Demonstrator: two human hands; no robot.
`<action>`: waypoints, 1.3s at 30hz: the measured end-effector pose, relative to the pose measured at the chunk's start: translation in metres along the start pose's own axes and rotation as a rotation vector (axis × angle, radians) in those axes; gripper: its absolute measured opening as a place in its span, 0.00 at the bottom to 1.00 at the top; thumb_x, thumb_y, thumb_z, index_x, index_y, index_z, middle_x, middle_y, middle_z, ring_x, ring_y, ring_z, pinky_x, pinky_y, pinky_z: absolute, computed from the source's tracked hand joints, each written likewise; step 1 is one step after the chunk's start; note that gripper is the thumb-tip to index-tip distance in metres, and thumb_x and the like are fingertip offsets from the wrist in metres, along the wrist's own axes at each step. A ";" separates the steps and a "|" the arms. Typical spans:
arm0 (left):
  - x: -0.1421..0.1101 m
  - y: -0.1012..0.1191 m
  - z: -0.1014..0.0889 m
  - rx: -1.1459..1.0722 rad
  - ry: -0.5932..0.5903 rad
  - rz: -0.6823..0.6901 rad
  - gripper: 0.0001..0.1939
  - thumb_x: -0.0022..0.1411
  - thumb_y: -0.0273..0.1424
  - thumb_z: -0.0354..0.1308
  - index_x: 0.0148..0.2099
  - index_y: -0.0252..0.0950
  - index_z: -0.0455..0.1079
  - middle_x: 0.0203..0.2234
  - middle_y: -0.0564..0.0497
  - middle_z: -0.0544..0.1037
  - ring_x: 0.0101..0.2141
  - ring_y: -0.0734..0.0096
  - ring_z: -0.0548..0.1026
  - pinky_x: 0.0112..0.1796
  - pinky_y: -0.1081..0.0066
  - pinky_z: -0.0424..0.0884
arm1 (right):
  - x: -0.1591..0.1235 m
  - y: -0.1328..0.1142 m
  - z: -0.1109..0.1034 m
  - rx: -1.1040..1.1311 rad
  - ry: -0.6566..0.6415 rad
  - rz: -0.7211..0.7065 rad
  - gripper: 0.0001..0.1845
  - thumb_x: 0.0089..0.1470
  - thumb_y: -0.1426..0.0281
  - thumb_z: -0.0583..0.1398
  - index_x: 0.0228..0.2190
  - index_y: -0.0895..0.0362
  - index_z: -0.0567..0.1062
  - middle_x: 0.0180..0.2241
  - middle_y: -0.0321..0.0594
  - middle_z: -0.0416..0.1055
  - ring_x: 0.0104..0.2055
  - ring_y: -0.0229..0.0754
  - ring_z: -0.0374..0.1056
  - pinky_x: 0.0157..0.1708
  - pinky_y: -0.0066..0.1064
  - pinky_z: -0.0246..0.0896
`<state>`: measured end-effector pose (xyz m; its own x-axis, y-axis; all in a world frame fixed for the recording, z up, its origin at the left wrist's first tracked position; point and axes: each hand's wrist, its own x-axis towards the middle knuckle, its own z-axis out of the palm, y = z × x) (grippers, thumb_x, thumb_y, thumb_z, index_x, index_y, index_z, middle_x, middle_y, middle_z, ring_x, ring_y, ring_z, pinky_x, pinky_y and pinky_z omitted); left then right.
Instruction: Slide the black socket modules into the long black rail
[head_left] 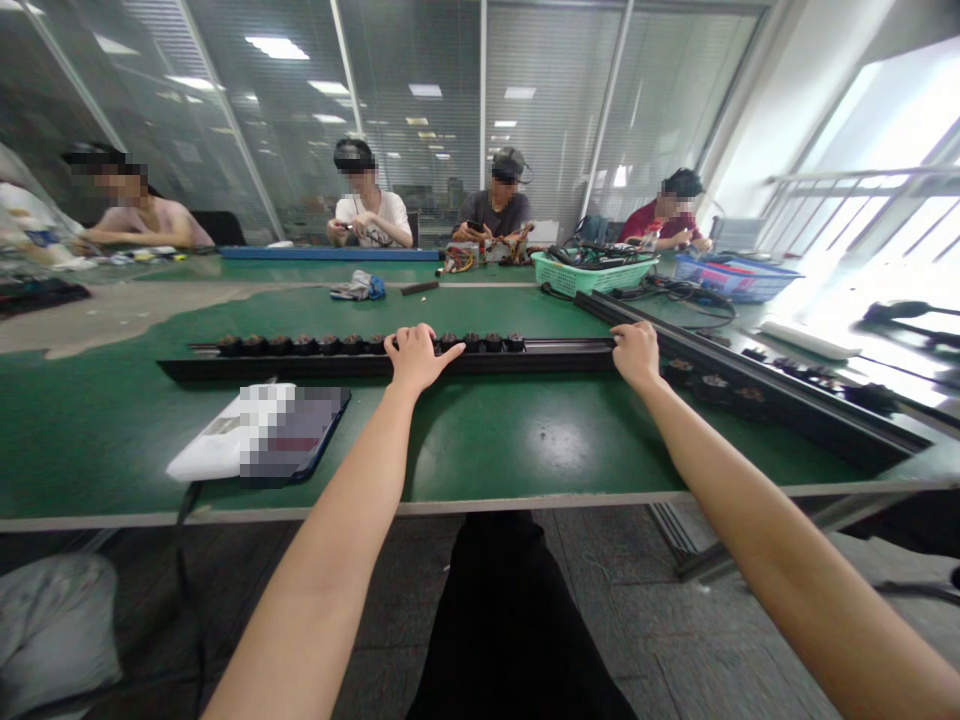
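Observation:
A long black rail (pixel 341 369) lies across the green table, carrying a row of round black parts (pixel 303 345) along its left and middle stretch. My left hand (pixel 418 358) rests over the row, fingers spread and thumb stretched to the right; its fingertips touch the rail or the round parts. At the rail's right end, my right hand (pixel 637 352) has its fingers curled in around the end. The exact grip under those fingers is hidden. A second black rail (pixel 780 400) runs slantwise just right of my right hand, with round parts beside it.
A white object and a dark phone-like slab (pixel 319 440) lie near the front left. Farther back are a blue-grey cloth (pixel 360 287), a green basket (pixel 592 276) of cables and a blue basket (pixel 739 280). Several people sit along the far side.

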<state>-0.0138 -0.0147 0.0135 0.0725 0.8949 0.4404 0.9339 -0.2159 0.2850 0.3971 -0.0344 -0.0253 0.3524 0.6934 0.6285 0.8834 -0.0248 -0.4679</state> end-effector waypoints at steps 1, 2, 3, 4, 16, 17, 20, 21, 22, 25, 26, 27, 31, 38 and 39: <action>0.000 0.000 0.000 0.001 -0.001 0.000 0.25 0.69 0.56 0.57 0.54 0.42 0.66 0.57 0.38 0.75 0.64 0.44 0.64 0.66 0.47 0.51 | 0.000 0.001 0.001 -0.003 -0.001 0.000 0.23 0.55 0.74 0.54 0.44 0.58 0.85 0.42 0.55 0.70 0.52 0.60 0.63 0.57 0.54 0.64; 0.000 0.001 -0.001 0.002 -0.002 0.001 0.25 0.70 0.56 0.57 0.54 0.41 0.66 0.57 0.38 0.75 0.64 0.44 0.64 0.66 0.47 0.51 | 0.001 0.001 0.001 -0.009 -0.003 0.001 0.23 0.55 0.74 0.53 0.45 0.59 0.85 0.42 0.56 0.70 0.53 0.61 0.63 0.57 0.53 0.64; -0.001 0.001 -0.001 0.002 -0.002 0.001 0.25 0.70 0.56 0.57 0.54 0.41 0.66 0.57 0.38 0.75 0.64 0.44 0.64 0.66 0.47 0.51 | 0.001 0.003 0.001 -0.015 -0.004 0.004 0.23 0.56 0.74 0.53 0.45 0.60 0.85 0.43 0.57 0.70 0.53 0.61 0.63 0.58 0.53 0.63; -0.001 0.001 -0.001 0.002 -0.002 0.002 0.25 0.70 0.55 0.57 0.54 0.41 0.66 0.57 0.39 0.75 0.64 0.45 0.64 0.66 0.47 0.51 | 0.002 0.004 0.001 -0.021 -0.004 0.007 0.23 0.56 0.75 0.53 0.45 0.60 0.85 0.44 0.57 0.70 0.53 0.60 0.63 0.58 0.52 0.63; 0.000 0.000 0.000 -0.007 0.004 0.003 0.25 0.69 0.56 0.58 0.54 0.41 0.66 0.57 0.38 0.75 0.64 0.45 0.64 0.66 0.47 0.51 | 0.004 0.016 -0.001 0.037 0.028 0.043 0.23 0.53 0.73 0.55 0.45 0.58 0.85 0.45 0.57 0.70 0.54 0.63 0.63 0.58 0.57 0.63; 0.000 -0.001 0.000 -0.006 0.004 0.002 0.25 0.69 0.56 0.57 0.54 0.42 0.66 0.57 0.38 0.75 0.64 0.45 0.64 0.66 0.47 0.51 | 0.004 0.016 0.000 0.038 0.031 0.040 0.23 0.53 0.73 0.55 0.45 0.57 0.85 0.44 0.56 0.70 0.54 0.63 0.63 0.58 0.57 0.63; 0.000 -0.001 0.001 -0.012 0.003 0.002 0.25 0.69 0.56 0.57 0.54 0.42 0.66 0.57 0.38 0.75 0.64 0.44 0.63 0.66 0.47 0.51 | 0.004 0.016 0.000 0.024 0.035 0.035 0.22 0.54 0.72 0.56 0.45 0.57 0.85 0.43 0.55 0.70 0.53 0.62 0.64 0.57 0.56 0.64; 0.000 -0.001 0.001 -0.014 0.004 0.002 0.25 0.69 0.56 0.58 0.54 0.41 0.66 0.57 0.38 0.75 0.64 0.44 0.63 0.66 0.47 0.51 | 0.004 0.016 -0.001 0.014 0.032 0.037 0.22 0.54 0.72 0.56 0.45 0.57 0.85 0.43 0.55 0.70 0.53 0.62 0.64 0.57 0.56 0.64; 0.000 -0.001 0.001 -0.016 0.004 0.002 0.25 0.69 0.56 0.58 0.54 0.41 0.66 0.57 0.37 0.75 0.64 0.44 0.63 0.66 0.47 0.51 | 0.004 0.015 -0.001 0.005 0.027 0.041 0.22 0.55 0.72 0.55 0.45 0.57 0.85 0.43 0.55 0.69 0.53 0.61 0.64 0.56 0.55 0.64; 0.001 -0.001 0.001 -0.014 0.006 0.000 0.25 0.69 0.56 0.58 0.54 0.42 0.66 0.57 0.38 0.75 0.64 0.44 0.64 0.66 0.47 0.51 | 0.004 0.015 -0.002 -0.001 0.014 0.058 0.22 0.55 0.73 0.54 0.44 0.58 0.85 0.45 0.57 0.69 0.54 0.61 0.63 0.56 0.54 0.64; 0.001 -0.001 0.002 -0.013 0.008 0.000 0.25 0.69 0.56 0.58 0.54 0.42 0.66 0.57 0.38 0.75 0.64 0.44 0.64 0.66 0.47 0.51 | 0.004 0.015 -0.002 0.007 0.014 0.061 0.22 0.54 0.73 0.54 0.44 0.58 0.85 0.46 0.57 0.70 0.54 0.62 0.63 0.56 0.54 0.64; 0.001 -0.001 0.002 -0.011 0.010 -0.001 0.25 0.69 0.56 0.58 0.54 0.42 0.66 0.56 0.38 0.75 0.64 0.44 0.64 0.66 0.47 0.51 | 0.003 0.015 -0.002 0.018 0.016 0.061 0.22 0.54 0.72 0.55 0.44 0.58 0.85 0.46 0.57 0.70 0.54 0.62 0.63 0.57 0.55 0.64; 0.001 -0.001 0.002 -0.003 0.014 0.002 0.25 0.69 0.56 0.57 0.54 0.42 0.66 0.57 0.38 0.75 0.64 0.44 0.64 0.66 0.47 0.51 | 0.003 0.016 -0.005 0.043 0.010 0.055 0.23 0.53 0.72 0.55 0.45 0.58 0.85 0.45 0.57 0.70 0.54 0.63 0.62 0.57 0.58 0.63; 0.000 -0.001 0.002 0.003 0.005 -0.002 0.25 0.69 0.56 0.57 0.54 0.42 0.66 0.57 0.39 0.75 0.64 0.44 0.63 0.66 0.47 0.51 | 0.002 0.014 -0.007 0.008 0.018 0.073 0.21 0.54 0.73 0.54 0.43 0.57 0.84 0.47 0.56 0.69 0.53 0.61 0.63 0.55 0.54 0.64; 0.000 -0.001 0.001 0.002 0.007 -0.003 0.25 0.69 0.56 0.57 0.54 0.42 0.66 0.57 0.39 0.75 0.64 0.44 0.64 0.66 0.47 0.51 | 0.002 0.015 -0.007 0.011 0.020 0.074 0.21 0.55 0.73 0.53 0.42 0.57 0.84 0.46 0.56 0.69 0.53 0.61 0.63 0.55 0.54 0.64</action>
<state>-0.0142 -0.0136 0.0121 0.0678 0.8929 0.4452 0.9348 -0.2127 0.2843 0.4127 -0.0387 -0.0266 0.4227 0.6752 0.6045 0.8515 -0.0674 -0.5200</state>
